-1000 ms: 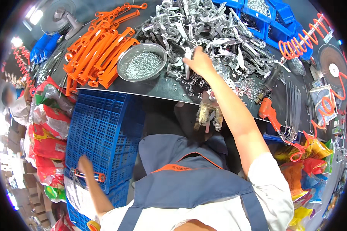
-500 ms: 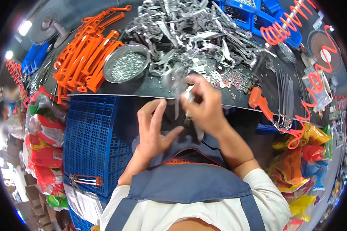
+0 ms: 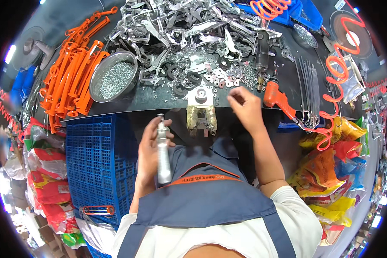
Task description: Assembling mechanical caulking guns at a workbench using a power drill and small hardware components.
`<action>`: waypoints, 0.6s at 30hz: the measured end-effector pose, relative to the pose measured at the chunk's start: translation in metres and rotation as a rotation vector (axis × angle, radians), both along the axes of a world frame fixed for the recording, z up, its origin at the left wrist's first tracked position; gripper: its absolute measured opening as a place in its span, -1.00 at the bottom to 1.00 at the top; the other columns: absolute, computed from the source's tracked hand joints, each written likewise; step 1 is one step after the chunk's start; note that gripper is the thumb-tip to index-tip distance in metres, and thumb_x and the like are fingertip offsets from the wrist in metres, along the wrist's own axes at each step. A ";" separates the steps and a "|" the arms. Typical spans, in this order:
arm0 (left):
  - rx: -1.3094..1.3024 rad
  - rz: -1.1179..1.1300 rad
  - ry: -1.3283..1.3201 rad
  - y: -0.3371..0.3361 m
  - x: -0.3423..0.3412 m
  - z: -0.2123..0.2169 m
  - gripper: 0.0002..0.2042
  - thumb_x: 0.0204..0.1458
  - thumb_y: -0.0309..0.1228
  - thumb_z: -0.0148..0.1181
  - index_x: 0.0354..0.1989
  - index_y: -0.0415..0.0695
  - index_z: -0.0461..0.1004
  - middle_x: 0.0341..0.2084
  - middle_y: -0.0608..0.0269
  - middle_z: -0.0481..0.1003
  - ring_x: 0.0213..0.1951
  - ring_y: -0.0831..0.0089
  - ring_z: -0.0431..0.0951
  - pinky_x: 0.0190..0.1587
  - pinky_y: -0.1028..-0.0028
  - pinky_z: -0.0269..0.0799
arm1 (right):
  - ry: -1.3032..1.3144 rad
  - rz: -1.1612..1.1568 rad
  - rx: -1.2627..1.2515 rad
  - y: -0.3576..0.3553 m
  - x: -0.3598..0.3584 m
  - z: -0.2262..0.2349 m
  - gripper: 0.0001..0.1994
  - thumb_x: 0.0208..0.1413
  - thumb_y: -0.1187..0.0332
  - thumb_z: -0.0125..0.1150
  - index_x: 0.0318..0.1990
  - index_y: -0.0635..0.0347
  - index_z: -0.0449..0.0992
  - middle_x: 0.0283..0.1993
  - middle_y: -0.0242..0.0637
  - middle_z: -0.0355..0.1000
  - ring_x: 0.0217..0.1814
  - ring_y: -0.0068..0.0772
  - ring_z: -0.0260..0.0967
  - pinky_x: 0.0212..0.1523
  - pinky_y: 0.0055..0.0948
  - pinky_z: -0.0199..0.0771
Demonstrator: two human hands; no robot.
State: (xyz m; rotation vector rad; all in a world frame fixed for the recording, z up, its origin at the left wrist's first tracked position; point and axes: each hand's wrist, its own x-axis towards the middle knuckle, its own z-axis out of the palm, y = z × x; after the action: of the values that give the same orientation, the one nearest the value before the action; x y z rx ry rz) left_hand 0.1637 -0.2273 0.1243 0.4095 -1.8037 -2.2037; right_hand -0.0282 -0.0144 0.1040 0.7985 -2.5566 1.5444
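Observation:
My left hand (image 3: 149, 142), below the bench edge, is closed round a long silver metal part (image 3: 163, 159); motion blurs it, so its exact kind is unclear. My right hand (image 3: 247, 109) is raised off the bench's front edge with half-curled fingers and a gap between thumb and forefinger; nothing shows in it. Between the hands, a metal fixture (image 3: 201, 98) with a round collar sits at the bench edge, its two tape-wrapped legs pointing toward me. Just beyond it lie loose washers and small rings (image 3: 219, 79).
Silver metal levers (image 3: 180, 26) are heaped at the back. A steel bowl of small fasteners (image 3: 99, 75) and orange handles (image 3: 73, 86) lie left. Rightward are an orange power tool (image 3: 277, 99), a dark cylindrical tool (image 3: 262, 49) under a red coiled hose, and thin rods (image 3: 309, 86). A blue crate (image 3: 90, 159) stands below.
My left hand has moved down and left and now grips the silver part. My right hand has drawn away to the right, uncovering the fixture. The view has shifted slightly.

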 end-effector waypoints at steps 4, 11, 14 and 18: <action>0.084 -0.181 0.040 0.005 -0.011 -0.005 -0.40 -0.12 -0.66 -0.03 0.23 -0.30 0.12 0.15 -0.05 0.28 0.00 0.38 0.41 0.05 0.45 0.33 | 0.168 -0.031 0.258 -0.028 -0.005 -0.020 -0.78 -0.12 0.43 0.29 -0.26 0.25 0.48 -0.40 -0.14 0.42 -0.37 -0.22 0.42 -0.31 -0.35 0.42; -0.084 0.020 0.125 0.024 -0.017 0.000 -0.77 0.11 -0.56 0.04 -0.06 -0.29 0.28 -0.08 0.00 0.47 -0.12 0.45 0.48 -0.06 0.49 0.39 | -0.341 0.033 -0.532 -0.036 0.044 0.022 -0.90 -0.06 0.60 0.24 -0.36 0.37 0.46 -0.37 -0.26 0.46 -0.38 -0.59 0.41 -0.39 -0.62 0.43; -0.020 0.010 0.184 0.032 -0.025 -0.001 -0.73 0.07 -0.61 0.09 -0.05 -0.32 0.30 -0.14 0.07 0.48 -0.14 0.50 0.48 -0.06 0.53 0.38 | -0.003 0.225 -0.516 -0.041 0.082 0.028 -0.85 -0.13 0.66 0.29 -0.37 0.32 0.47 -0.35 -0.20 0.46 -0.37 -0.51 0.43 -0.38 -0.57 0.43; 0.018 0.021 0.173 0.038 -0.021 -0.003 -0.71 0.05 -0.65 0.12 -0.03 -0.34 0.34 -0.15 0.17 0.45 -0.09 0.52 0.45 -0.02 0.54 0.37 | 0.249 0.258 -0.500 -0.053 0.089 0.025 -0.82 -0.17 0.67 0.30 -0.36 0.31 0.47 -0.31 -0.13 0.47 -0.37 -0.31 0.45 -0.38 -0.48 0.45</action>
State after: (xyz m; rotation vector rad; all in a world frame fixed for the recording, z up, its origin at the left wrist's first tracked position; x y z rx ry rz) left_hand 0.1428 -0.1889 0.1209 0.2320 -1.6828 -2.1698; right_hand 0.0611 -0.0670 0.1285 1.1827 -1.8326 1.8970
